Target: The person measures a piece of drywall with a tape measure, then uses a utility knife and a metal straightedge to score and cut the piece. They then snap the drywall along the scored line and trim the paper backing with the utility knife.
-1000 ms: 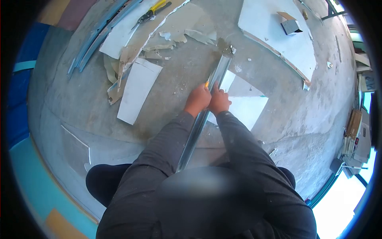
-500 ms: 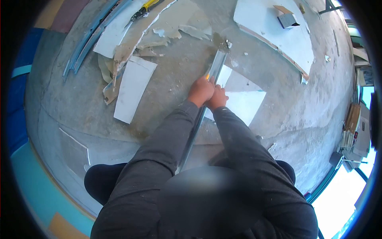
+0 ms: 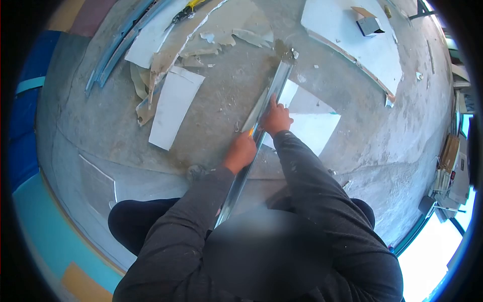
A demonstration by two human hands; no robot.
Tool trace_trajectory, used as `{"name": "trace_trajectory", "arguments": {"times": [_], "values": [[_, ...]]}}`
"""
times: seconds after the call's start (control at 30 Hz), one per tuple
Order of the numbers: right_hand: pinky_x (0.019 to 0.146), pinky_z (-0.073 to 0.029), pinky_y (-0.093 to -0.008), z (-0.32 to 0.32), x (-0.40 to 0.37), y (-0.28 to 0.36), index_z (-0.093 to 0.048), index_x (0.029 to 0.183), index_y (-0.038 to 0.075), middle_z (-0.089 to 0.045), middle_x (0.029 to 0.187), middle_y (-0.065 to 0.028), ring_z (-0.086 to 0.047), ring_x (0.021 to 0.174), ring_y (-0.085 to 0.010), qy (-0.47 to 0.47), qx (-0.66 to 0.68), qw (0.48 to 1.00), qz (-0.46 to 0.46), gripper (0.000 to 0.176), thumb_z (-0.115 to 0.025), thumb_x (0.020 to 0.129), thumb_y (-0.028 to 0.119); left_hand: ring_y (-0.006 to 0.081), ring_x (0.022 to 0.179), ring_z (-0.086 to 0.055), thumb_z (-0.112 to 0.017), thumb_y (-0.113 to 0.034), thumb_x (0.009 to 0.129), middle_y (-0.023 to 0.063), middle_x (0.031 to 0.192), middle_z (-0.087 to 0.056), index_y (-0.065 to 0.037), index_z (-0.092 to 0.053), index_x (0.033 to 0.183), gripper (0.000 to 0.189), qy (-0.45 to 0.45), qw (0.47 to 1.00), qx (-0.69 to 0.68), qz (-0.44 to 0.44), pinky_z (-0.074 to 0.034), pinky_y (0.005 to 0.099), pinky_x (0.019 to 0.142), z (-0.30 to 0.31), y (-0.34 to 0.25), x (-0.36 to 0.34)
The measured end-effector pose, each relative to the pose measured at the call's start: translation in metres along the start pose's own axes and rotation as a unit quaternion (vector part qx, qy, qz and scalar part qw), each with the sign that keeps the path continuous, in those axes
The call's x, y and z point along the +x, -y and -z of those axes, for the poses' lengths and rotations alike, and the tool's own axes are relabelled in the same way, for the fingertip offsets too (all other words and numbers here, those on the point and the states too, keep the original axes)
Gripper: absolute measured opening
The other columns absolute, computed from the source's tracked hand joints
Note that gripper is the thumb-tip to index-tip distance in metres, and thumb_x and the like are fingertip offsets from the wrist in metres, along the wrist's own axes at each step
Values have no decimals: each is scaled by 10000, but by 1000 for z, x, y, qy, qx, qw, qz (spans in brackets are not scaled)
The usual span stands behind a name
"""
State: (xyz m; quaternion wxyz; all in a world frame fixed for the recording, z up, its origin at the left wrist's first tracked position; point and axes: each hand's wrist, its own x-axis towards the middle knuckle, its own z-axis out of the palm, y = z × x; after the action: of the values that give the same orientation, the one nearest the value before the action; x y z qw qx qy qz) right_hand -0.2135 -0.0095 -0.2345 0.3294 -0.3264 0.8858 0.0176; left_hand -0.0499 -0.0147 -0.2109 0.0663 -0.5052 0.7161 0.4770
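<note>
A long metal channel [image 3: 279,79] lies on the floor, running from between my legs away from me. My right hand [image 3: 277,121] presses on it from the right side, index finger stretched along it and thumb across it. My left hand [image 3: 240,152] is closed around a cutter knife with an orange-yellow part [image 3: 251,133], close against the channel's left side. The blade cannot be made out. White plasterboard [image 3: 317,132] lies under and right of the channel, and a narrow pale strip [image 3: 257,109] shows along its left.
A white board offcut [image 3: 176,108] lies to the left, near torn board paper [image 3: 151,80]. Yellow-handled snips [image 3: 186,11] and blue-grey metal channels [image 3: 118,45] are farther back. A large white board [image 3: 352,40] at upper right bears a small box [image 3: 370,26].
My left hand has drawn the knife back along the channel towards me, away from my right hand. The pale strip left of the channel now shows. My right index finger has stretched forward.
</note>
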Motion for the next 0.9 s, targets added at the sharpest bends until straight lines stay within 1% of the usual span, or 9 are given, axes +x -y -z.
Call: {"name": "trace_trajectory", "arguments": {"times": [0.1, 0.23, 0.33, 0.4, 0.47, 0.63, 0.73, 0.83, 0.9], "values": [[900, -452, -606, 2, 0, 0, -217, 1584, 222, -589, 1278, -91, -553, 1208, -328, 8, -6, 1000, 0, 1194, -913, 615, 226, 505, 995, -598, -459, -225, 964, 303, 1055, -641, 14, -597, 1062, 293, 26, 999, 16, 34, -478, 551, 852, 3, 11, -29], [893, -457, -602, 1, 0, 2, -210, 1586, 214, -590, 1275, -102, -553, 1207, -331, 12, -3, 1000, 0, 1186, -907, 626, 238, 506, 985, -599, -453, -238, 964, 300, 1024, -648, 10, -615, 1045, 308, 75, 994, 51, 64, -477, 558, 845, 24, 15, -42], [889, -458, -603, 1, 1, -1, -214, 1585, 208, -592, 1274, -108, -554, 1207, -334, 10, 2, 1000, -1, 1159, -893, 646, 240, 495, 1000, -613, -476, -196, 950, 287, 1039, -661, 12, -614, 1090, 286, 44, 994, 90, 44, -488, 551, 865, 35, -2, -29], [885, -461, -606, -3, 2, -2, -218, 1584, 207, -594, 1272, -110, -554, 1208, -335, -3, 6, 1000, 3, 1143, -884, 656, 239, 485, 1017, -615, -467, -207, 953, 283, 1056, -664, 18, -616, 1099, 307, -6, 998, 55, -8, -484, 544, 887, 35, -18, 4], [882, -463, -607, -7, 4, -2, -220, 1584, 207, -597, 1264, -107, -561, 1198, -331, -15, 8, 1000, -1, 1136, -881, 661, 247, 482, 1031, -613, -454, -223, 959, 290, 1073, -660, 22, -619, 1123, 338, -14, 999, 17, -30, -484, 536, 904, 32, -42, 41], [875, -469, -607, -5, 2, -2, -229, 1581, 209, -604, 1247, -98, -581, 1164, -318, -14, -11, 1000, 9, 1122, -880, 669, 268, 471, 1020, -616, -412, -265, 977, 287, 1078, -658, 7, -633, 1152, 392, -69, 997, -19, -37, -481, 543, 892, 7, -64, 108], [869, -473, -606, 0, 0, -1, -236, 1580, 212, -605, 1242, -92, -586, 1154, -313, -11, -7, 1000, 6, 1122, -883, 666, 272, 457, 1039, -622, -410, -254, 974, 283, 1092, -662, 15, -636, 1155, 395, -31, 999, -23, -22, -484, 530, 911, 8, -76, 120], [863, -474, -604, -1, 2, -2, -241, 1579, 219, -606, 1233, -85, -584, 1150, -314, -12, -2, 1000, 10, 1140, -895, 647, 276, 457, 1052, -622, -403, -241, 974, 293, 1100, -656, 32, -635, 1134, 392, -4, 998, 31, -51, -488, 519, 917, 6, -76, 128], [858, -472, -604, -8, 4, -5, -248, 1578, 224, -607, 1225, -80, -582, 1147, -315, -11, -7, 1000, 16, 1155, -905, 630, 280, 452, 1082, -619, -470, -278, 964, 287, 1126, -657, 36, -635, 1128, 391, 8, 996, 66, -56, -493, 497, 929, -2, -68, 131]]}}
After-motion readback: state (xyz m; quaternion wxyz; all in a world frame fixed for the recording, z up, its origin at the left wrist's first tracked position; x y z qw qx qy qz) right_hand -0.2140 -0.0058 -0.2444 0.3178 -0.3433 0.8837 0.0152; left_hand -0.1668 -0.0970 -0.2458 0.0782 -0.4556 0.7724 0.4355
